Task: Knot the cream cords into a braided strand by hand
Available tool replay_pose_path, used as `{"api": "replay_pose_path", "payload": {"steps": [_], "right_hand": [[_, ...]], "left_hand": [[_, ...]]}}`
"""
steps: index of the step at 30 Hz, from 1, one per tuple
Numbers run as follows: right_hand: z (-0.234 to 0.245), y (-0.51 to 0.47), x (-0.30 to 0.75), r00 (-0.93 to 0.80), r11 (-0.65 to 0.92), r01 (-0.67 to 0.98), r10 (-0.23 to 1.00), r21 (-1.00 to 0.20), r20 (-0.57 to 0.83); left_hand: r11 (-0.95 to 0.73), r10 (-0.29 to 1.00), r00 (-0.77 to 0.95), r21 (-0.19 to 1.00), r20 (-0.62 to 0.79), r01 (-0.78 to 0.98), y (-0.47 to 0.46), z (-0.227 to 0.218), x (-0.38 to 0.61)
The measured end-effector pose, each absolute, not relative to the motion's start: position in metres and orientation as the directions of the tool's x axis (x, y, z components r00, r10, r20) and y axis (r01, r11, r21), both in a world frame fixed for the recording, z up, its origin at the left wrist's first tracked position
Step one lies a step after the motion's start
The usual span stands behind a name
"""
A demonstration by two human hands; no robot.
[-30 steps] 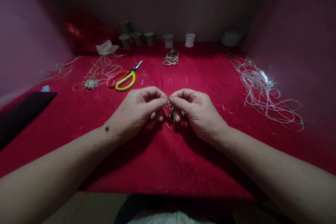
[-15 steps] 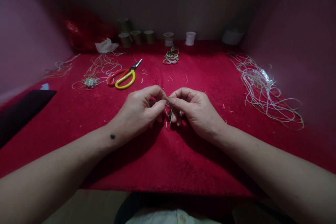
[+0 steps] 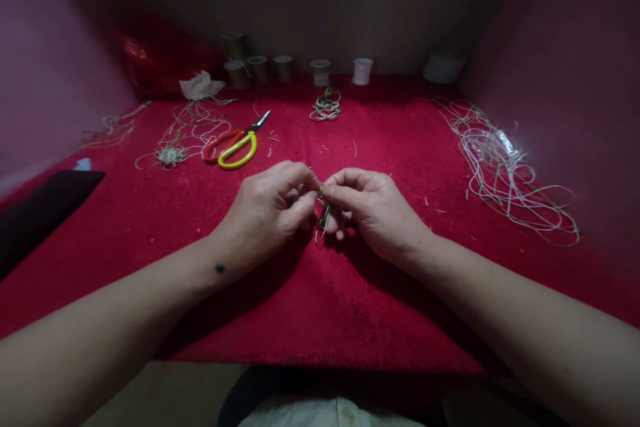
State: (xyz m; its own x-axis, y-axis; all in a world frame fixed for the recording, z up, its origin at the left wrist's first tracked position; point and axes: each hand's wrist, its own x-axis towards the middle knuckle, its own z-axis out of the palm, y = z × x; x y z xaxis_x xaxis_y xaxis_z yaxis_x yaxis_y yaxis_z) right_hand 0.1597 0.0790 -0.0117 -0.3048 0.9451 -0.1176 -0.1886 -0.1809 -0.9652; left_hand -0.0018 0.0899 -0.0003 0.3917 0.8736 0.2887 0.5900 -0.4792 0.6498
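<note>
My left hand [image 3: 267,210] and my right hand [image 3: 373,210] meet fingertip to fingertip over the middle of the red cloth [image 3: 280,293]. Both pinch a small knotted piece of green, white and red cord [image 3: 324,219], whose loops hang down between the two hands. The fingers of each hand are curled and pressed together on it. Part of the cord is hidden behind my fingers.
Red and yellow scissors [image 3: 233,145] lie at the back left beside tangled cord [image 3: 173,155]. A small finished cord bundle [image 3: 325,107] lies at the back centre. Several spools [image 3: 320,72] line the back edge. A large loose cord pile [image 3: 500,170] spreads on the right. A dark object [image 3: 40,207] lies at the left.
Both hands stay pinched on the cord. My left hand's fingers have closed slightly towards my right hand, and the view has shifted a little.
</note>
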Motion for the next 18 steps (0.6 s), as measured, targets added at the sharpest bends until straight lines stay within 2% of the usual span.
{"api": "replay_pose_path", "payload": {"steps": [8,18], "right_hand": [[-0.012,0.0791,0.1592,-0.314,-0.176,-0.193,0.943,-0.965,-0.109],[-0.0092,0.0793,0.1587,-0.331,-0.193,-0.122,0.933,-0.974,-0.143]], "left_hand": [[-0.49,0.869,0.396,0.633,0.298,0.599,0.0898,0.0003,-0.0016],[-0.463,0.877,0.415,0.654,0.241,0.599,0.0884,0.0019,-0.0018]]}}
